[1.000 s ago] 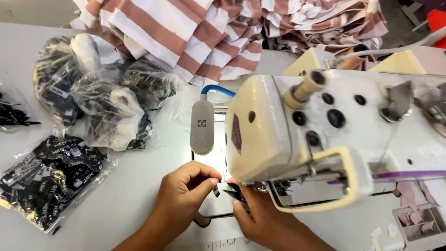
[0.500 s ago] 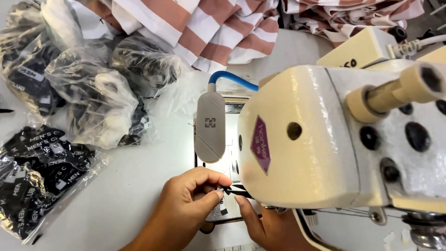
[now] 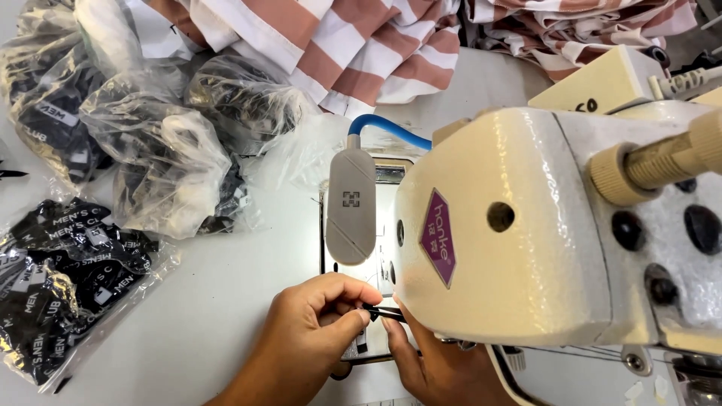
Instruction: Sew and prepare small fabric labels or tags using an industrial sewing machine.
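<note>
My left hand (image 3: 312,331) pinches a thin dark tool, apparently tweezers (image 3: 385,312), under the head of a cream sewing machine (image 3: 556,225). Its tip points right towards the needle area, which the machine head hides. My right hand (image 3: 432,361) sits just below the machine head, fingers touching the same tool from the other side; most of this hand is hidden. A grey lamp (image 3: 350,203) on a blue flexible neck hangs over the lit needle plate (image 3: 380,225).
Clear plastic bags of black labels (image 3: 60,286) lie at the left, more bags (image 3: 158,143) behind them. Striped pink and white fabric (image 3: 353,45) is heaped at the back. The white table (image 3: 218,301) lies under my left hand.
The camera has come closer and lower over the machine head. Both hands stay at the needle area with the thin tool between them.
</note>
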